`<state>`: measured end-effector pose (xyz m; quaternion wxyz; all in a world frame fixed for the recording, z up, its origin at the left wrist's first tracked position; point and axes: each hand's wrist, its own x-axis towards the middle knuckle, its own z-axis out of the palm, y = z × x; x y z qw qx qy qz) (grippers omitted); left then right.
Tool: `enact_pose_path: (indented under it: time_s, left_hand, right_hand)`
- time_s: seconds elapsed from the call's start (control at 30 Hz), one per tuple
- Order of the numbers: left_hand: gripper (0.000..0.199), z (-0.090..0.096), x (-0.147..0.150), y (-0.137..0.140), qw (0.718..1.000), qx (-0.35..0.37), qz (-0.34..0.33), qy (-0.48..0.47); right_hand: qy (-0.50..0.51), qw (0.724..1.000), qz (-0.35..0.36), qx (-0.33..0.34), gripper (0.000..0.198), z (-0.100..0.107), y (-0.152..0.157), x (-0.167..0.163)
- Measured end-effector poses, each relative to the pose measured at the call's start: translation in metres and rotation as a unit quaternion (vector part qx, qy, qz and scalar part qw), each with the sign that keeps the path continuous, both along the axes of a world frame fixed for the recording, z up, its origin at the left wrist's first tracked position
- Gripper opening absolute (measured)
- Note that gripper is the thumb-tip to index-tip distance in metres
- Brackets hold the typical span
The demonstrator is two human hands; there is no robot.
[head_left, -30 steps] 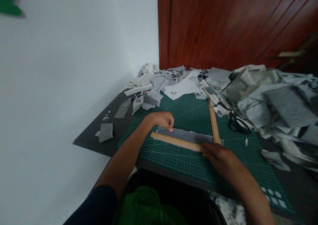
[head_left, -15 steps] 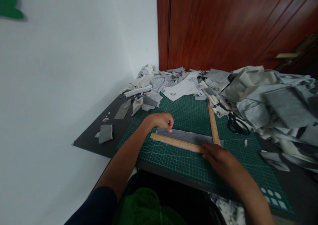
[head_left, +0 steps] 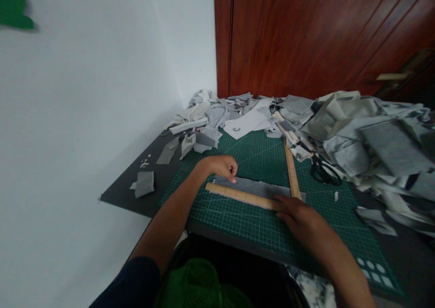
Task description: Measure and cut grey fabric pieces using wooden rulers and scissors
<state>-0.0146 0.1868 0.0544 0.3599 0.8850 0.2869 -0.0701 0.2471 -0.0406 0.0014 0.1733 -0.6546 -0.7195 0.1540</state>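
A wooden L-square ruler lies on the green cutting mat, its long arm along the near edge of a grey fabric strip and its other arm pointing away on the right. My right hand grips the ruler near its corner, fingers on top and thumb at the near edge. At the strip's left end my left hand is closed, fingers curled and thumb tip down at the fabric's far edge. Whatever its fingers may hold is too small to make out.
Heaped grey and white fabric covers the right and back of the table. Black scissors lie right of the ruler. A white paper rests at the back. A folded grey piece sits left, near the wall.
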Motion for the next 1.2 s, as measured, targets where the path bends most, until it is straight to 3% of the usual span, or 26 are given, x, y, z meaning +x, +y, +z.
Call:
enact_pose_path:
  time_s: [0.3,0.47,0.53,0.67,0.8,1.03,1.2]
  left_hand:
    - [0.029,0.007,0.003,-0.008,0.999,0.037,0.028,0.010]
    - [0.033,0.005,0.016,-0.018,0.968,0.209,0.101,-0.096]
    - [0.029,0.005,0.025,-0.025,0.953,0.244,0.092,-0.155]
    - [0.024,0.005,0.046,-0.043,0.968,0.139,0.035,-0.207]
    - [0.027,0.003,0.057,-0.061,0.980,0.054,-0.046,-0.186]
    - [0.013,-0.008,0.058,-0.069,0.982,0.142,-0.058,-0.112]
    - [0.014,-0.015,0.054,-0.088,0.973,0.204,-0.018,-0.108]
  right_hand:
    - [-0.028,1.000,0.008,-0.012,0.038,0.039,0.002,-0.038]
    - [-0.049,0.997,0.004,-0.060,0.034,0.047,0.004,-0.050]
    - [-0.048,0.997,0.002,-0.066,0.033,0.046,0.007,-0.052]
    - [-0.059,0.996,-0.003,-0.072,0.027,0.043,0.011,-0.057]
    - [-0.079,0.995,-0.024,-0.060,0.026,0.045,0.012,-0.062]
    - [-0.062,0.997,-0.019,-0.032,0.039,0.049,0.012,-0.060]
    - [-0.027,0.999,-0.011,-0.013,0.036,0.048,0.012,-0.057]
